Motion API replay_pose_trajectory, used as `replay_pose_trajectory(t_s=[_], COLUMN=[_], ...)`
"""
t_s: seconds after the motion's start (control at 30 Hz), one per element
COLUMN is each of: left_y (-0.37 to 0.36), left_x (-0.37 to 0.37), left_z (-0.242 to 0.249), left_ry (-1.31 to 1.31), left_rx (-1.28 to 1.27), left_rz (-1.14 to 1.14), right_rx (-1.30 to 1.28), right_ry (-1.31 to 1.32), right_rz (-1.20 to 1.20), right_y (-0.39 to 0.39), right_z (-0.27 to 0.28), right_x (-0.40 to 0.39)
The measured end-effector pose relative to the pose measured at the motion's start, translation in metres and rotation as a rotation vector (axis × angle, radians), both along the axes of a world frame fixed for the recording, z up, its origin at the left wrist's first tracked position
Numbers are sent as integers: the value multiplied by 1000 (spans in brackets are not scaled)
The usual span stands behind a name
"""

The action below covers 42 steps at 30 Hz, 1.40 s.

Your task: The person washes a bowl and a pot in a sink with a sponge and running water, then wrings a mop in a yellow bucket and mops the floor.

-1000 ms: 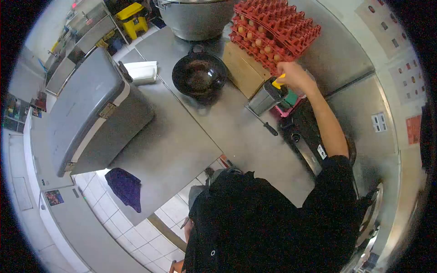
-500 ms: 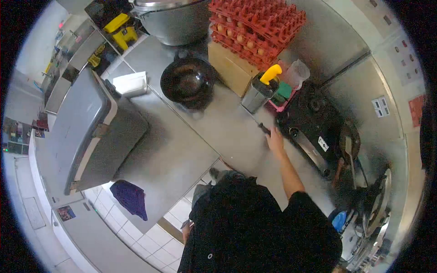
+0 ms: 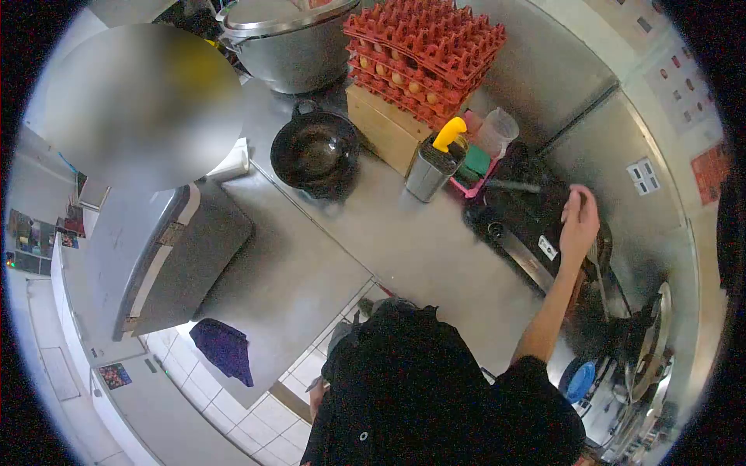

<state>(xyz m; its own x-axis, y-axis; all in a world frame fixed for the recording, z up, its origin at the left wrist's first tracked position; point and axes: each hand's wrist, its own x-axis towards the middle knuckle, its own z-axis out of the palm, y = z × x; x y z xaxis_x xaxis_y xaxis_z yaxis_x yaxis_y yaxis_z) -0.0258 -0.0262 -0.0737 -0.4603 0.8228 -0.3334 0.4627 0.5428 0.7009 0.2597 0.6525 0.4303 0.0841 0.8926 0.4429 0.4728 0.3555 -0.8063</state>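
Note:
My right hand (image 3: 579,225) is raised over the black gas stove (image 3: 509,233), its fingers closed around the dark handle of a knife. The knife's grey blade (image 3: 514,186), smeared by motion, points left toward the pink basket (image 3: 468,191) with a green sponge (image 3: 475,161). Left of that basket stands a metal knife holder (image 3: 430,177) with a yellow-handled tool (image 3: 450,133) in it. Low by my black clothing, my left hand (image 3: 317,394) is mostly hidden; its fingers are closed at a small greyish thing I cannot make out.
A black wok (image 3: 315,151) sits on the steel counter (image 3: 388,225). Behind are a large pot (image 3: 291,54) and red egg trays (image 3: 427,50) on a box (image 3: 385,128). A grey lidded bin (image 3: 186,248) and purple cloth (image 3: 221,349) are left. A blurred patch covers the upper left.
My right hand has moved right with the knife, from the bare counter to over the stove. A blurred patch has appeared at the upper left. My left hand stays low.

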Motion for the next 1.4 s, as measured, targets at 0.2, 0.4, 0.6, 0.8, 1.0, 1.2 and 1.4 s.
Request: replay_pose_trajectory(t_s=[0.2, 0.4, 0.6, 0.8, 1.0, 1.2, 1.4], left_y=[80, -16, -55, -61, -116, -180, -328], left_x=[2, 58, 80, 104, 162, 244, 261], left_z=[135, -23, 36, 72, 77, 55, 56], left_ry=[-759, -836, -404, -845, -957, -897, -997], left_rx=[-112, 9, -104, -147, -11, 216, -165], left_rz=[943, 1105, 401, 1106, 1305, 1523, 1300], right_rx=[103, 94, -70, -161, -219, -268, -829], right_ry=[-56, -265, -380, -282, 347, -379, -751], right_rz=[20, 88, 482, 256, 94, 426, 1865], right_y=[21, 39, 81, 81, 16, -203, -575], right_z=[19, -4, -80, -137, -174, -282, -260], right_x=[-61, -89, -129, -145, -161, -250, -349])
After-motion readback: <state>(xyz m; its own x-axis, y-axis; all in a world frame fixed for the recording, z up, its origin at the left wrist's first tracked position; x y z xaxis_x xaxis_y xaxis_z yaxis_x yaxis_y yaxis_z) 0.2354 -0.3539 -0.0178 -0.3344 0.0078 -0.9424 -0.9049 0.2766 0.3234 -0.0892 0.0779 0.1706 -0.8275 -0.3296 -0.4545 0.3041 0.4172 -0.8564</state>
